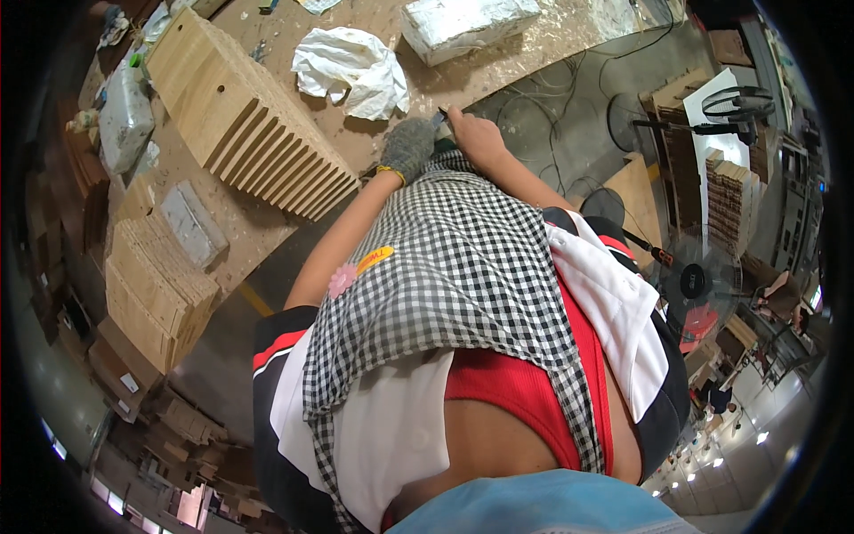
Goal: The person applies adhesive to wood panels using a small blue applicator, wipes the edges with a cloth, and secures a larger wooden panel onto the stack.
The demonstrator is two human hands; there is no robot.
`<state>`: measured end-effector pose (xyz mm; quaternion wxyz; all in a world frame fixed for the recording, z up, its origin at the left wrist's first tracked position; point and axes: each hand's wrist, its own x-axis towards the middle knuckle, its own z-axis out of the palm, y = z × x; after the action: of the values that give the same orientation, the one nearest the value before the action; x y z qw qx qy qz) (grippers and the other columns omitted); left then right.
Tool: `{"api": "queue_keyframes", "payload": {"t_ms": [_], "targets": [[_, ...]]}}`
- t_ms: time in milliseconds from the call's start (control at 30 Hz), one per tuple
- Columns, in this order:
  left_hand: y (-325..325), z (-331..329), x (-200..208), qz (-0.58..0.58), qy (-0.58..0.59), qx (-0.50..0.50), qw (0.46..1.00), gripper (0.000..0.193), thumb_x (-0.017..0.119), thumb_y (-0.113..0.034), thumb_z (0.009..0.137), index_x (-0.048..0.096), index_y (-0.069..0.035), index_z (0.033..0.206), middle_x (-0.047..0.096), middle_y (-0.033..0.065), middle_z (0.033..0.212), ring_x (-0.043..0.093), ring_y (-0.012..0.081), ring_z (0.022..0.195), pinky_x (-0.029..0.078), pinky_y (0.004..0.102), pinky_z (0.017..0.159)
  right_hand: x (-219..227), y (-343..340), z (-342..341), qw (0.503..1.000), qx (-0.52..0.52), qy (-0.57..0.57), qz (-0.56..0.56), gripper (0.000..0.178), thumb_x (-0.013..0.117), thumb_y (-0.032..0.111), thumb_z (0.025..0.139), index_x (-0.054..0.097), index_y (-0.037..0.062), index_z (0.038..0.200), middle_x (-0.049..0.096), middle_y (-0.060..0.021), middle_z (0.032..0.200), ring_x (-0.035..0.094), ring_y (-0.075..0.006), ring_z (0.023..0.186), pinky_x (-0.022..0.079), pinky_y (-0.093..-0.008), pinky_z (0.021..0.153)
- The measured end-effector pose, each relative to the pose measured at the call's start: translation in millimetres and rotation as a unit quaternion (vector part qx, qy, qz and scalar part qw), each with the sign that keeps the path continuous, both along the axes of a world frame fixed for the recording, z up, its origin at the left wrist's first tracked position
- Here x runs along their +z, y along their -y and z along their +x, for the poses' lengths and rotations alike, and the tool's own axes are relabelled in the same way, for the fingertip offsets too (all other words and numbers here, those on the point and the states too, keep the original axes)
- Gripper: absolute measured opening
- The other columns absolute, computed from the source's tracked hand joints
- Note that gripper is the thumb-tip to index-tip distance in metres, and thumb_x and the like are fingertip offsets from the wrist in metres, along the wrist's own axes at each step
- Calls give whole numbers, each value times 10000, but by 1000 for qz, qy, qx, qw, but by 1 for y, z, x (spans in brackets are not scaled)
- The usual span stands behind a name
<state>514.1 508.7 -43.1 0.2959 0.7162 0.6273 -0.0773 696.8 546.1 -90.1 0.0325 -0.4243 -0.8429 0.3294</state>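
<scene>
My left hand [410, 148], in a grey knit glove with a yellow cuff, is curled in front of my checkered apron [445, 267] at the table's near edge. Close beside it, my bare right hand [477, 140] has its fingers bent around a small dark-tipped thing [441, 115], too small to name. Whatever the gloved fingers hold is hidden. To the left of my hands, a row of pale wooden boards [240, 116] stands packed together on the table. A crumpled white cloth [350, 73] lies just beyond the glove.
On the brown worktable [525, 67] sits a white wrapped block [467, 28] at the far side. Another board stack [156, 289] and a wrapped packet [194, 222] are at left. Cables [553, 116] trail over the floor, and a fan [694, 280] stands at right.
</scene>
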Motion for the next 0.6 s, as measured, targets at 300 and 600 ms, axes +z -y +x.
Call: {"api": "queue_keyframes", "payload": {"t_ms": [300,600], "targets": [[-2,-3,3,7,25,18,999,245,505,-157,892,664,-26,1024,652,222,1008,623,378,955,488,478,840,6,-4,-3,1000,0,-6,2,181,522,85,900,454,58,1065,636,-158,820,650,-353,745,508,-450,626],[-11,-6,2,2,2,2,1000,207,525,-113,860,692,4,897,672,230,920,653,370,897,503,465,810,2,4,-1,999,-9,-13,51,155,524,131,902,485,71,1039,656,-138,786,682,-312,717,531,-435,593]]}}
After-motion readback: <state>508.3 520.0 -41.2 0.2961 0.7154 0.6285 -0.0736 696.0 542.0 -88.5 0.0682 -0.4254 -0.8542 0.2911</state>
